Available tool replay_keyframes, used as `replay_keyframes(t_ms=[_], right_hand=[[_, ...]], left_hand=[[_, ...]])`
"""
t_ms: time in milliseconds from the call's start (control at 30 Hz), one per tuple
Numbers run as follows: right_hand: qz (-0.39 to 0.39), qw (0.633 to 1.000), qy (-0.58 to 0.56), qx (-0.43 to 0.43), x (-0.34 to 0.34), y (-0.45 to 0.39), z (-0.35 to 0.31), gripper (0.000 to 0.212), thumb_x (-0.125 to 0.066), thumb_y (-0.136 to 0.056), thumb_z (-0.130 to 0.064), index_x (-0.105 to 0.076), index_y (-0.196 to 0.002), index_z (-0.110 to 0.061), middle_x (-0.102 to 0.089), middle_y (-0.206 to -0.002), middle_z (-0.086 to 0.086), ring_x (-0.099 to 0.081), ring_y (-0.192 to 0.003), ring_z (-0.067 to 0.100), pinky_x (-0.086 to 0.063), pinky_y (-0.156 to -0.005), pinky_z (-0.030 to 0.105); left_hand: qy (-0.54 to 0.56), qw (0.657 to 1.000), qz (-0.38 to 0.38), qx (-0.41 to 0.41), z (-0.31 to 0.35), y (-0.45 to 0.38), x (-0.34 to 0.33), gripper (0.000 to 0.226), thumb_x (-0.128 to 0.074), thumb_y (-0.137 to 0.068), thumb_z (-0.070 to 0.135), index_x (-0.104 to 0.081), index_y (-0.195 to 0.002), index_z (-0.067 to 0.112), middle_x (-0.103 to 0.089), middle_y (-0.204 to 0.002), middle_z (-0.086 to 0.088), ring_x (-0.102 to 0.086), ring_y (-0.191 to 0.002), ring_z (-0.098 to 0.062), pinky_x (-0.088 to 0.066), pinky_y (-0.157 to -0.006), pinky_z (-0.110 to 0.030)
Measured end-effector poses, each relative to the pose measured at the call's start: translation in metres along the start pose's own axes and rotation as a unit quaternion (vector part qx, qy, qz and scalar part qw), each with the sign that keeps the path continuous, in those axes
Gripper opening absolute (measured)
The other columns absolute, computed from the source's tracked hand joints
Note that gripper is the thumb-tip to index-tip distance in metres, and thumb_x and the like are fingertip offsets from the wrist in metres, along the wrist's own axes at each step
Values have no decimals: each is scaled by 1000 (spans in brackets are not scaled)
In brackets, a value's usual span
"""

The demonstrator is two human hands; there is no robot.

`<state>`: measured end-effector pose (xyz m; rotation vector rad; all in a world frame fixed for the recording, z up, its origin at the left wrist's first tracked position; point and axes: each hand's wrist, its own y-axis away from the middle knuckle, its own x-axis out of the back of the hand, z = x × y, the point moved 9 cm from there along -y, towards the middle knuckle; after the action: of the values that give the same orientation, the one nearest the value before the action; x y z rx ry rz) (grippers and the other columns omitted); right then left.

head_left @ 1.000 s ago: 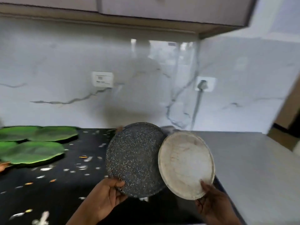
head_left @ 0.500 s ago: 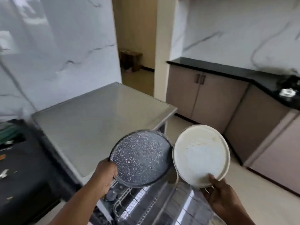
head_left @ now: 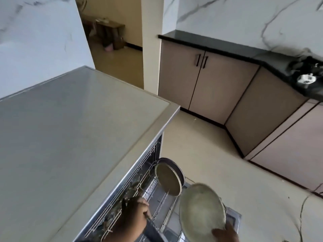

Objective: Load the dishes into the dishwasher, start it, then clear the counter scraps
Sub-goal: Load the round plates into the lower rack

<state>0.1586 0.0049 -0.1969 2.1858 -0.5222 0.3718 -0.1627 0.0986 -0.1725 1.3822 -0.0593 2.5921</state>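
The dishwasher (head_left: 139, 165) stands open below the grey top, its wire rack (head_left: 157, 194) pulled out. Two plates stand on edge in the rack: a beige plate (head_left: 168, 179) and a dark plate (head_left: 180, 170) right behind it. My left hand (head_left: 132, 219) grips the dark speckled plate (head_left: 154, 230), seen edge-on and lowered over the rack. My right hand (head_left: 225, 233) holds the white plate (head_left: 201, 212) by its lower rim, tilted, just right of the rack above the open door.
A grey appliance top (head_left: 70, 128) fills the left. Beige floor (head_left: 218, 163) lies to the right, bounded by pink-beige cabinets (head_left: 209, 84) under a black counter (head_left: 227, 49) with a stove burner (head_left: 305, 78). A doorway (head_left: 113, 41) opens at the back.
I have turned from the black counter to the dishwasher. Both hands have dropped with their plates; the speckled plate has gone down over the rack and turned edge-on.
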Motion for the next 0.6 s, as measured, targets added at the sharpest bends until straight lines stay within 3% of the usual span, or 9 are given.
replay_keyframes(t_ms=[67,167,267,333,467,600], right_hand=[[2,993,108,47,-27,0,-24,34,-61,-79,6,-53,-101,-18,-59,-87,10,-55,-84,23,-43,-63,24],[-26,965,236,114,-75,-28,-51,35,-51,-85,-7,-52,-110,-31,-66,-108,10,-54,-84,20,-46,-75,27],[-39,922,351,160,-118,-68,-64,42,-40,-92,-16,-47,-128,-37,-66,-113,8,-62,-91,24,-45,-74,29],[-35,904,380,193,-145,-94,-72,46,-33,-96,-16,-41,-136,-39,-66,-116,9,-64,-99,26,-46,-75,30],[-32,897,378,229,-193,-160,-72,49,-32,-99,-17,-36,-144,-35,-63,-118,17,-63,-102,33,-49,-81,34],[-50,865,407,289,-232,-197,-59,47,-36,-98,-18,-35,-144,-30,-65,-108,22,-64,-94,37,-41,-68,33]], left_hand=[[16,1000,6,-15,-24,-9,-23,37,-71,-42,4,-64,-66,31,-43,-80,32,-46,-81,9,-36,-73,-24],[45,998,24,-37,-40,-24,-40,39,-80,-39,-3,-63,-53,30,-55,-82,25,-47,-87,4,-38,-75,-23],[80,991,71,-84,-41,-38,-46,22,-67,-52,6,-63,-53,28,-54,-85,22,-47,-92,3,-38,-74,-19],[100,985,108,-93,-42,-46,-56,16,-51,-62,15,-61,-58,27,-56,-83,17,-48,-96,0,-40,-75,-21],[113,983,126,-67,-54,-57,-85,23,-39,-63,15,-59,-67,26,-63,-82,7,-51,-99,-8,-44,-78,-29],[95,987,126,-41,-62,-71,-107,27,-39,-66,15,-65,-61,16,-65,-82,1,-53,-96,-15,-44,-81,-32]])
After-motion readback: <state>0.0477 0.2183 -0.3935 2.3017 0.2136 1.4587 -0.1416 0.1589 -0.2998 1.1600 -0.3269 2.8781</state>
